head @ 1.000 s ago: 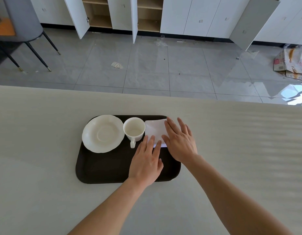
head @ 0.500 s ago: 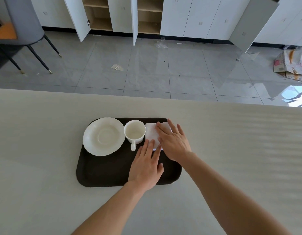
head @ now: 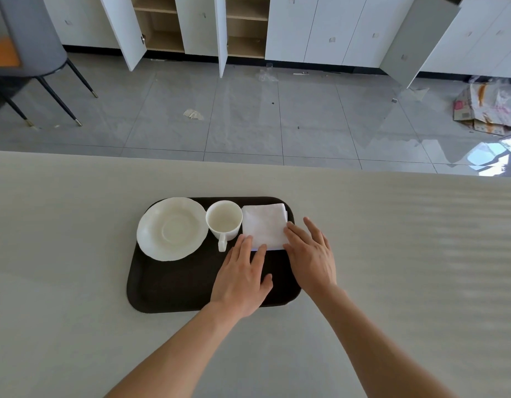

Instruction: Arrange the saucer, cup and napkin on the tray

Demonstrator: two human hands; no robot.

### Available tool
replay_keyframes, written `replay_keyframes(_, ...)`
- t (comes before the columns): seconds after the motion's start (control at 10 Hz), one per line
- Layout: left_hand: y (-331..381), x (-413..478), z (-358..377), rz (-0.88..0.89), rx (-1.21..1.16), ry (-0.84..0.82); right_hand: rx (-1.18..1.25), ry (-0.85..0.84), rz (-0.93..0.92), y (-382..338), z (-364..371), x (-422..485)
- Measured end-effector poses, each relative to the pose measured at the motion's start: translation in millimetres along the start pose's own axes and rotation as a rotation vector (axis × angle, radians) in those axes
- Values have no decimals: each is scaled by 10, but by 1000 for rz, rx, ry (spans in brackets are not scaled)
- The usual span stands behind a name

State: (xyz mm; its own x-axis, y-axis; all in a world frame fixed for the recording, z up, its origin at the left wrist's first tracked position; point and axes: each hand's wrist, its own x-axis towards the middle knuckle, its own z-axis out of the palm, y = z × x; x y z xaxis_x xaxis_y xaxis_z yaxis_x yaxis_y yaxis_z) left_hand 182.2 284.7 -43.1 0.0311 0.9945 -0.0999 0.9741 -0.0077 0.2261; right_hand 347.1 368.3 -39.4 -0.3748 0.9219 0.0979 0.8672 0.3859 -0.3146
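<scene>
Pale tabletop [head: 76,282] bore the tray [head: 176,288]. On it, left to right, were set saucer [head: 171,228], cup [head: 224,222] and napkin [head: 264,226]. Left hand [head: 241,278] and right hand [head: 311,255] lay flat, fingers apart, on the napkin's near edge; the cup beside it could be nudged.

view: head camera, single
facing: forward and down, over the bench [head: 76,282] toward floor and cabinets [head: 320,27]
nearness: close above the tray [head: 174,285]

Surroundings: Non-Task Items

A pale table [head: 76,282] fills the foreground. Beyond it lies grey tiled floor [head: 248,119]. White cabinets [head: 320,27] stand open at rear. A chair [head: 33,53] stands left; flattened cardboard [head: 484,110] lies right.
</scene>
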Motion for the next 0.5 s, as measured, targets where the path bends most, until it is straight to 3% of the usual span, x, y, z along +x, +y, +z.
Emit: replay_keyframes(0.5,-11,-103,-69,14,50,-55,84,9,18,-53,-17,-55)
